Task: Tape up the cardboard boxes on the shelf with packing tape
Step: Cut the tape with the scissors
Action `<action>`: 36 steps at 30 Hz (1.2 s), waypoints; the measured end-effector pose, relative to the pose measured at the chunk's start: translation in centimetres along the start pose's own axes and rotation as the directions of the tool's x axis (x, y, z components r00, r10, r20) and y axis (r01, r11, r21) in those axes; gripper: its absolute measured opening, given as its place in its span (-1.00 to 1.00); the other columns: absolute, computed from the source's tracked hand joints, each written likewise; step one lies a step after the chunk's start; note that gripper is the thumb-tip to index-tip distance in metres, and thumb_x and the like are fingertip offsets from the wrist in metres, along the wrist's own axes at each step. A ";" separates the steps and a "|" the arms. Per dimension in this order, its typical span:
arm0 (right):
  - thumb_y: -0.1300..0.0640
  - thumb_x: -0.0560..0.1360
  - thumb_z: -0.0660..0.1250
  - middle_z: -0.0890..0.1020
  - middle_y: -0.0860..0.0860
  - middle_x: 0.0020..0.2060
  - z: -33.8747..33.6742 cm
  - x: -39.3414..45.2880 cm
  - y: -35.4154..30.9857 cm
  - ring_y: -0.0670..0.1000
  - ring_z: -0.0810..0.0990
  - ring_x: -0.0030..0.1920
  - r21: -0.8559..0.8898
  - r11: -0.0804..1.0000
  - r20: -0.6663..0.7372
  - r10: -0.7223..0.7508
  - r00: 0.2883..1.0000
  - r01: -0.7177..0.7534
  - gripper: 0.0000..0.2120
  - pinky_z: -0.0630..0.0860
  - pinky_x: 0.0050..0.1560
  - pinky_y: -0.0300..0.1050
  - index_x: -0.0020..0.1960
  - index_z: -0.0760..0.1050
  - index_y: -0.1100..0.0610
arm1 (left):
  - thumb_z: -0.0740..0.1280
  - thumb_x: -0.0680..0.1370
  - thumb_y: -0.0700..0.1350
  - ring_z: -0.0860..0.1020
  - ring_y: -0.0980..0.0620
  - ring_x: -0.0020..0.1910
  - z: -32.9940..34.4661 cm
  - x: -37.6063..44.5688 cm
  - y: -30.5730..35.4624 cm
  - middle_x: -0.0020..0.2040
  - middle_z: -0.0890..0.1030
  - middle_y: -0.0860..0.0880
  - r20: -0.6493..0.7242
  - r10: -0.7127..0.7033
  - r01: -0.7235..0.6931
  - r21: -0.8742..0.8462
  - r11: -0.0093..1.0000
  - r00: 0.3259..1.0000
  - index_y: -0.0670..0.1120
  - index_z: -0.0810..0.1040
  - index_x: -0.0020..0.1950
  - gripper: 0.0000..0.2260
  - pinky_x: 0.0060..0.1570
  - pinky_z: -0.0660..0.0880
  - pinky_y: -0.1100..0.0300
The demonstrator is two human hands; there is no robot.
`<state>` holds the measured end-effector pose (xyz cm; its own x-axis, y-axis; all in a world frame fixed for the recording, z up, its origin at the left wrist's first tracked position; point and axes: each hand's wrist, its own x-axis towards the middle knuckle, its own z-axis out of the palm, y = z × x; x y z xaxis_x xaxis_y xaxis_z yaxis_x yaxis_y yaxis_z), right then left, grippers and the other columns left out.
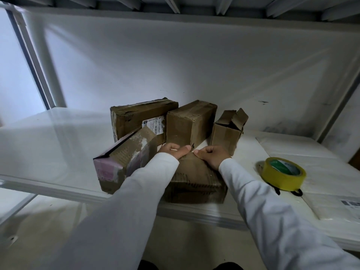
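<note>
A flat cardboard box (194,178) lies at the shelf's front edge. My left hand (174,151) and my right hand (211,155) both grip its far top edge, thumbs nearly meeting in the middle. A roll of yellow packing tape (283,173) sits on the shelf to the right, apart from both hands. Behind stand a long box with a shipping label (136,117), a taller box (190,123) and a small box with open flaps (228,129). A pink-ended box (124,158) leans at the left.
The white shelf (48,145) is covered in clear plastic sheeting. A white flat packet with a label (331,199) lies at the right. Black loops (297,191) poke out from under the tape roll. Another shelf board hangs overhead.
</note>
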<state>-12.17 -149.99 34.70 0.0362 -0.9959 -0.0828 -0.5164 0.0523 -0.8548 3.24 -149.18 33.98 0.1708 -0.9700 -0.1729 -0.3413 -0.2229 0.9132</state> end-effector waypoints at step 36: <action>-0.24 0.30 0.46 0.40 0.10 0.32 -6.5 -1.5 -0.4 0.19 0.38 0.29 -0.680 0.719 0.051 -0.146 0.988 0.141 -0.19 0.36 0.31 0.00 0.44 0.24 -0.05 | 0.16 0.63 0.02 0.50 -0.14 0.19 -0.2 -1.2 1.8 0.22 0.56 -0.12 -0.065 0.124 -0.110 0.178 0.978 0.990 -0.09 0.51 0.24 -0.70 0.26 0.39 0.09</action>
<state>-17.58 -149.03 38.54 0.1547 -0.9878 0.0174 -0.9483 -0.1534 -0.2777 2.56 -148.43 35.94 0.1869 -0.9818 -0.0343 -0.5175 -0.1281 0.8460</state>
